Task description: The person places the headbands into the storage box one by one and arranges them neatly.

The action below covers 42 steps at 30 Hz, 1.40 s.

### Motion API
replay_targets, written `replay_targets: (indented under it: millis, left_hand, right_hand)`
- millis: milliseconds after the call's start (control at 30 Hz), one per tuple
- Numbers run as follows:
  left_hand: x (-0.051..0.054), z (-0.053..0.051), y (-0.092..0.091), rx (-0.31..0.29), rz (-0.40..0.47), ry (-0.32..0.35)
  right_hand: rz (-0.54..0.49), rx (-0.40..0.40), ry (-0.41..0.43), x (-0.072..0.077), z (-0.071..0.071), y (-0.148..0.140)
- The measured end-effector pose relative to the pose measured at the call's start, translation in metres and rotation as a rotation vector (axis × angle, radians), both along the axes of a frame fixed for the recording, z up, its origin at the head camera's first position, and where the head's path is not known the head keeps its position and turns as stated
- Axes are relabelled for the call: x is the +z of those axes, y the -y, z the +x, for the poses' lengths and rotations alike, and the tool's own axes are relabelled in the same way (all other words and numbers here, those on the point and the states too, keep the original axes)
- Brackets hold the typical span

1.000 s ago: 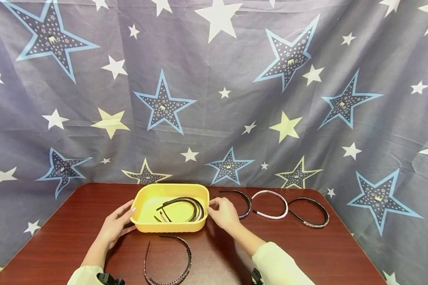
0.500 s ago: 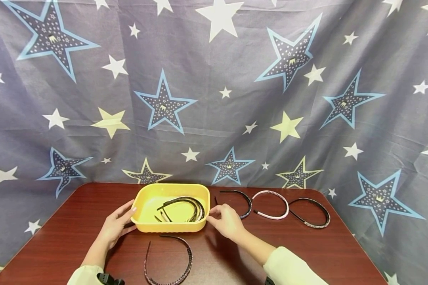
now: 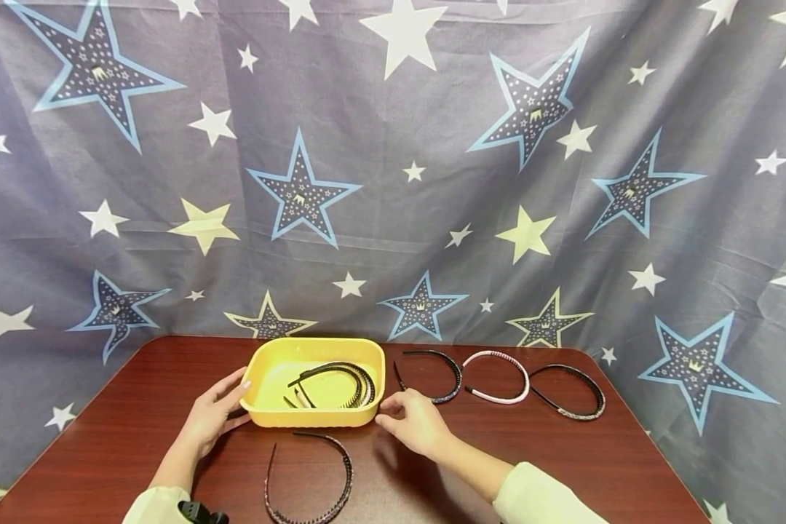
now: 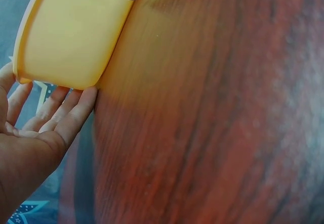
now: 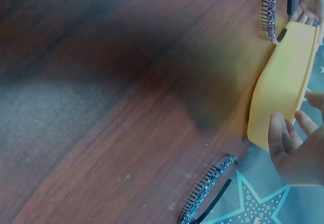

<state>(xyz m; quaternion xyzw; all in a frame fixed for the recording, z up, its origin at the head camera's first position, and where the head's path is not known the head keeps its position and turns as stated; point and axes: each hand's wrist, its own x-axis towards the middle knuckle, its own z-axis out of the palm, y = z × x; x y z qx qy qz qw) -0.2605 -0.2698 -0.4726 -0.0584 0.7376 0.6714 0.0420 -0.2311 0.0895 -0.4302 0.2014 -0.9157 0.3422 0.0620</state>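
A yellow plastic basin [image 3: 311,418] stands on the table, with several headbands [image 3: 340,368] lying inside, mostly black and toothed. At its left end my left hand [image 3: 206,416] holds it, thumb at the rim and fingers against the outer wall. The left wrist view shows those fingers [image 4: 78,113] near the wall's lower edge. Beside the right end is my right hand [image 3: 419,422], its thumb and index finger apart with nothing between them. Whether its fingertips touch the wall cannot be made out. A glittery dark headband [image 3: 348,473] lies in front of the basin.
Right of the basin lie a blue-glitter black headband [image 3: 457,378], a pale pink headband [image 3: 522,378] and a glittery dark headband [image 3: 599,397], in a row. The reddish-brown table [image 3: 563,466] ends at a star-patterned cloth [image 3: 393,255] behind it.
My right hand has come off the basin's right rim, moving down and slightly towards me, and its pinch has loosened. The left hand and the basin have stayed in place.
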Motion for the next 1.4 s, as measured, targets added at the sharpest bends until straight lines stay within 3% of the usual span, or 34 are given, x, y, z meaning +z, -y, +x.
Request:
replay_targets:
  millis: [500, 867, 1233, 1400]
  left_hand:
    - [0.002, 0.001, -0.001, 0.005, -0.006, -0.002]
    - [0.002, 0.002, -0.001, 0.009, -0.006, -0.003]
    - [0.000, 0.001, -0.001, 0.012, 0.005, -0.006]
    - [0.000, 0.001, -0.001, 0.015, 0.001, -0.002]
  right_hand:
    - [0.013, 0.078, 0.025, -0.009, 0.016, 0.015]
    - [-0.014, 0.116, 0.098, -0.016, 0.026, 0.026]
    - [0.008, 0.128, 0.088, -0.028, 0.030, 0.033]
    - [-0.021, 0.117, 0.120, -0.032, 0.032, 0.038]
